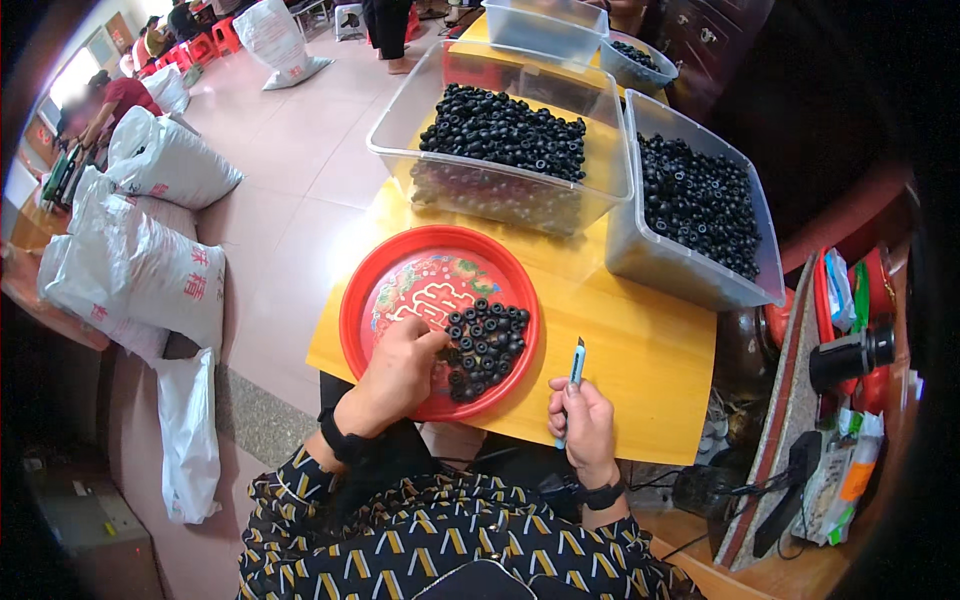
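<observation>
A round red tray [352,300] with a patterned bottom lies on the yellow table [640,370] in front of me. Small black ring-shaped parts [490,340] are gathered in its right half. At the left edge of that group, my left hand [398,368] reaches over the tray with its fingers curled together in a pinch; whatever is between them is hidden. Right of the tray, my right hand [585,425] grips a light-blue utility knife [577,362] upright, its dark blade pointing away from me.
Two clear plastic bins, one behind the tray [500,190] and one at the right [690,265], hold heaps of black parts. Farther back stand another bin [545,28] and a bowl [640,75]. White sacks [160,265] sit on the left floor. A cluttered shelf [770,430] borders the right.
</observation>
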The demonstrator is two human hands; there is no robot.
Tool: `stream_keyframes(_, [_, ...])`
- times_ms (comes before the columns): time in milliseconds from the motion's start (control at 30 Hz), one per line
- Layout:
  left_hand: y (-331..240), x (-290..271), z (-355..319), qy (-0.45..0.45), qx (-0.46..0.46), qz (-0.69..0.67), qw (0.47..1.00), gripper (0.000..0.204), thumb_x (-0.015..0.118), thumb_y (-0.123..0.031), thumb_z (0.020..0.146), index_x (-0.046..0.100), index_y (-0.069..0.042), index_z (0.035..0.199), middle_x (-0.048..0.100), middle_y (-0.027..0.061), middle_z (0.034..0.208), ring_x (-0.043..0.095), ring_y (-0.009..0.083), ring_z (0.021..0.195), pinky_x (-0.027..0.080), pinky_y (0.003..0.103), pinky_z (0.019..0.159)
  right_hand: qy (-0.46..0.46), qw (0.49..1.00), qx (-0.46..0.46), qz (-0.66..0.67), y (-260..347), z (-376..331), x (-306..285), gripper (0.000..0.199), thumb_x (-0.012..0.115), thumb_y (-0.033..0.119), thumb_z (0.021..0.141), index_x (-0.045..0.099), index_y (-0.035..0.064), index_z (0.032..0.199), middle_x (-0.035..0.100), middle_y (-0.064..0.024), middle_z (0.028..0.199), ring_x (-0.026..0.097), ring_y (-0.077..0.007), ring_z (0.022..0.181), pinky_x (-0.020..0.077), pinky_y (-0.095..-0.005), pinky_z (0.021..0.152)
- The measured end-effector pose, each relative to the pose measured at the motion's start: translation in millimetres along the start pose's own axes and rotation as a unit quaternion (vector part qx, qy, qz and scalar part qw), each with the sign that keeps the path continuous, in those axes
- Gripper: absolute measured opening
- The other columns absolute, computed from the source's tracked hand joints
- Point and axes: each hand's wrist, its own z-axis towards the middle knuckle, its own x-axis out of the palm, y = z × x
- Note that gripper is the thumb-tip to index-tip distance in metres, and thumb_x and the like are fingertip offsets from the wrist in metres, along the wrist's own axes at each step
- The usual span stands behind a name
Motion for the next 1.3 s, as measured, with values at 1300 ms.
stream_keyframes(1300, [-14, 7, -62, 0.012, -0.214, -0.845, 0.489, 0.024, 0.057, -0.005, 0.085, 0.053, -0.002, 0.108, 0.055, 0.0095, 0.098, 0.052, 0.0171, 0.080, 0.044, 0.028, 0.074, 0.150, 0.773, -0.360, -0.501, 17, -23, 74, 0.031, 0.063, 0.002, 0.076, 0.059, -0.0028, 0.106, 0.059, -0.0154, 0.078, 0.058, -0.0288, 0.065, 0.0461, -0.0341, 0.058])
